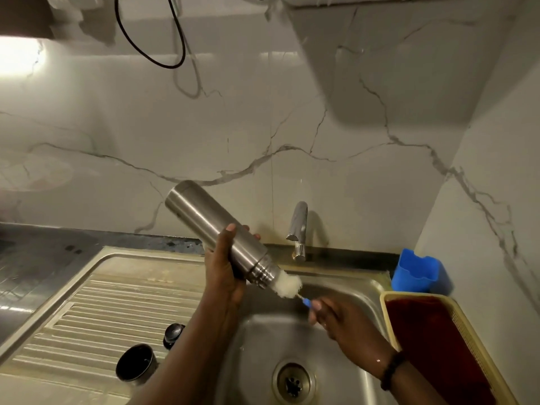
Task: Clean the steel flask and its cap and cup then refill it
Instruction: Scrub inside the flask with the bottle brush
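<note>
My left hand (223, 268) grips the steel flask (210, 226) around its lower body, holding it tilted over the sink with its mouth pointing down and to the right. A bottle brush (289, 285) with white soapy bristles sticks out of the mouth. My right hand (336, 318) holds the brush by its blue handle, just below and right of the flask. The steel cup (135, 364) stands open side up on the draining board. The dark cap (174, 334) lies beside it, partly behind my left forearm.
The steel sink basin (344, 290) has its drain (293, 382) below my hands. The tap (298, 229) stands at the back, with no water visibly running. A blue plastic holder (418, 273) and a yellow basket (464, 323) with something dark red in it sit on the right.
</note>
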The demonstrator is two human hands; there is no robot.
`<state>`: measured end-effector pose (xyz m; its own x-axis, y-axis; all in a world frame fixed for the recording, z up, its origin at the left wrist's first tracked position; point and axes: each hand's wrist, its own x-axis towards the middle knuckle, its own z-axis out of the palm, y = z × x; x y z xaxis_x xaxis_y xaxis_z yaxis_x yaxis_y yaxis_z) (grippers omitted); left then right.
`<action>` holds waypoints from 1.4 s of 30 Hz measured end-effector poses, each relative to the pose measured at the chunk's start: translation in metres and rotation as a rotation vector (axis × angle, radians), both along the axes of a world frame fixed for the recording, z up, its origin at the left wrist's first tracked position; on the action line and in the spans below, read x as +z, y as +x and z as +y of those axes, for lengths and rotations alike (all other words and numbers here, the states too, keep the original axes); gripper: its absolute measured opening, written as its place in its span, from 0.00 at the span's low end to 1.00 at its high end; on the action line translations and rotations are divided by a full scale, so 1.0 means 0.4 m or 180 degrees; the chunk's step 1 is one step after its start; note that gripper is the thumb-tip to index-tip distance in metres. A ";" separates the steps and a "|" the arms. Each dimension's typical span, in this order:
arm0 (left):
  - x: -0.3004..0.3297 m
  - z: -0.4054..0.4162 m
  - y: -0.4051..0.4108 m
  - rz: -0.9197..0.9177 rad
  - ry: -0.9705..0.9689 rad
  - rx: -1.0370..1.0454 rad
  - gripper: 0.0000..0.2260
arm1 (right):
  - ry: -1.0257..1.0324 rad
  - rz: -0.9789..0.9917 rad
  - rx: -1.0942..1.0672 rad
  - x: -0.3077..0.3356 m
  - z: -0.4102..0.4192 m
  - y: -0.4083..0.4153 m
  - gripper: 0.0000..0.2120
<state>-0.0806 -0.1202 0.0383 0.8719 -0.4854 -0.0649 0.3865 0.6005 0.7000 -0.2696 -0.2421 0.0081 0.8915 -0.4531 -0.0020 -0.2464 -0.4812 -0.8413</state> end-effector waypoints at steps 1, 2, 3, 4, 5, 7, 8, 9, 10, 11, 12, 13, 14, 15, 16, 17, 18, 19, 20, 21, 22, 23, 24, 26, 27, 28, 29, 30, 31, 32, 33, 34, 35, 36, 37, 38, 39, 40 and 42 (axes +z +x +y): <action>-0.003 0.000 -0.004 -0.0017 0.0054 -0.0010 0.50 | -0.0119 -0.0024 -0.0082 -0.007 0.000 -0.006 0.16; -0.005 -0.008 -0.022 0.0015 0.0082 -0.0092 0.51 | -0.0208 -0.0127 -0.0184 -0.005 0.008 0.001 0.15; -0.005 -0.020 -0.043 0.0054 0.0104 -0.0179 0.51 | -0.0196 -0.0271 -0.0239 -0.004 0.020 0.014 0.15; -0.005 -0.029 -0.058 0.0058 0.0113 -0.0227 0.50 | -0.0114 -0.0375 -0.0235 -0.002 0.034 0.025 0.16; -0.002 -0.032 -0.060 -0.0003 0.0097 -0.0239 0.50 | 0.0026 -0.0396 -0.0179 -0.003 0.042 0.030 0.17; 0.006 -0.022 -0.031 -0.0166 -0.0003 -0.0161 0.52 | 0.0317 -0.0270 -0.0096 -0.007 0.033 0.020 0.19; 0.008 -0.015 -0.014 -0.0215 -0.0069 -0.0136 0.53 | 0.0293 -0.0227 -0.0122 -0.010 0.021 0.014 0.19; 0.009 -0.010 -0.006 -0.0223 -0.0097 -0.0136 0.53 | 0.0193 -0.0224 -0.0171 -0.008 0.015 0.014 0.19; 0.010 -0.009 -0.013 -0.0179 -0.0104 -0.0180 0.53 | 0.0108 -0.0275 -0.0170 -0.002 0.019 0.021 0.19; 0.009 -0.014 -0.024 -0.0095 -0.0099 -0.0214 0.53 | 0.0053 -0.0334 -0.0132 0.009 0.030 0.037 0.17; 0.012 -0.021 -0.034 -0.0041 -0.0108 -0.0240 0.53 | 0.0004 -0.0404 -0.0104 0.021 0.043 0.054 0.17; 0.019 -0.026 -0.036 -0.0039 -0.0097 -0.0226 0.53 | -0.0044 -0.0510 -0.0114 0.031 0.053 0.071 0.17; 0.029 -0.028 -0.029 -0.0075 -0.0058 -0.0176 0.54 | -0.0062 -0.0631 -0.0162 0.035 0.058 0.081 0.16; 0.036 -0.028 -0.018 -0.0117 0.0013 -0.0098 0.56 | -0.0094 -0.0726 -0.0209 0.037 0.054 0.084 0.14; 0.038 -0.025 -0.009 -0.0117 0.0062 -0.0056 0.56 | -0.0147 -0.0793 -0.0236 0.034 0.042 0.084 0.12; 0.040 -0.022 -0.007 -0.0098 0.0134 -0.0042 0.54 | -0.0233 -0.0802 -0.0249 0.032 0.034 0.082 0.09; 0.037 -0.022 -0.011 -0.0063 0.0216 -0.0025 0.50 | -0.0324 -0.0746 -0.0236 0.030 0.032 0.082 0.07; 0.028 -0.023 -0.019 0.0014 0.0322 0.0013 0.44 | -0.0418 -0.0702 -0.0195 0.029 0.037 0.083 0.06; 0.016 -0.023 -0.025 0.0094 0.0435 0.0069 0.39 | -0.0507 -0.0681 -0.0168 0.024 0.043 0.086 0.05; 0.007 -0.022 -0.029 0.0136 0.0540 0.0134 0.34 | -0.0621 -0.0669 -0.0165 0.015 0.046 0.088 0.04; 0.004 -0.021 -0.033 0.0145 0.0594 0.0171 0.31 | -0.0741 -0.0673 -0.0198 0.006 0.046 0.086 0.04; 0.004 -0.022 -0.036 0.0139 0.0626 0.0167 0.28 | -0.0845 -0.0708 -0.0257 -0.003 0.044 0.084 0.04; 0.005 -0.023 -0.038 0.0153 0.0634 0.0134 0.28 | -0.0928 -0.0730 -0.0301 -0.014 0.040 0.082 0.05; 0.016 -0.023 -0.039 0.0254 0.0609 0.0118 0.34 | -0.0975 -0.0761 -0.0289 -0.021 0.059 0.083 0.05; 0.024 -0.019 -0.030 0.0317 0.0569 0.0170 0.37 | -0.0983 -0.0800 -0.0221 -0.021 0.072 0.083 0.05; 0.035 -0.012 -0.019 0.0359 0.0523 0.0232 0.39 | -0.1043 -0.0854 -0.0188 -0.020 0.081 0.081 0.08; 0.043 -0.002 -0.003 0.0331 0.0435 0.0306 0.40 | -0.1181 -0.0901 -0.0218 -0.019 0.079 0.082 0.11; 0.051 0.010 0.013 0.0266 0.0303 0.0373 0.42 | -0.1371 -0.0906 -0.0330 -0.019 0.066 0.083 0.12; 0.060 0.020 0.027 0.0182 0.0146 0.0407 0.44 | -0.1472 -0.0945 -0.0553 -0.019 0.047 0.086 0.11; 0.069 0.027 0.036 0.0139 0.0017 0.0407 0.48 | -0.1456 -0.0995 -0.0824 -0.020 0.036 0.092 0.09; 0.070 0.028 0.044 0.0121 -0.0064 0.0389 0.50 | -0.1493 -0.1041 -0.1035 -0.014 0.035 0.099 0.08; 0.071 0.028 0.044 0.0117 -0.0122 0.0380 0.50 | -0.1613 -0.1009 -0.1108 -0.008 0.048 0.108 0.08; 0.071 0.027 0.043 0.0135 -0.0137 0.0367 0.47 | -0.1711 -0.0915 -0.1000 -0.003 0.074 0.114 0.11; 0.073 0.026 0.040 0.0178 -0.0122 0.0330 0.43 | -0.1629 -0.0763 -0.0791 0.014 0.106 0.113 0.14; 0.068 0.025 0.041 0.0216 -0.0101 0.0277 0.40 | -0.1395 -0.0673 -0.0569 0.034 0.124 0.109 0.15; 0.063 0.026 0.041 0.0253 -0.0086 0.0229 0.37 | -0.1318 -0.0643 -0.0441 0.055 0.126 0.098 0.13; 0.057 0.028 0.043 0.0287 -0.0096 0.0180 0.36 | -0.1357 -0.0631 -0.0365 0.074 0.110 0.091 0.09; 0.054 0.031 0.041 0.0341 -0.0132 0.0136 0.36 | -0.1554 -0.0585 -0.0303 0.093 0.089 0.088 0.07; 0.042 0.031 0.034 0.0480 -0.0244 0.0044 0.35 | -0.2397 -0.0910 -0.0616 0.101 0.048 0.103 0.10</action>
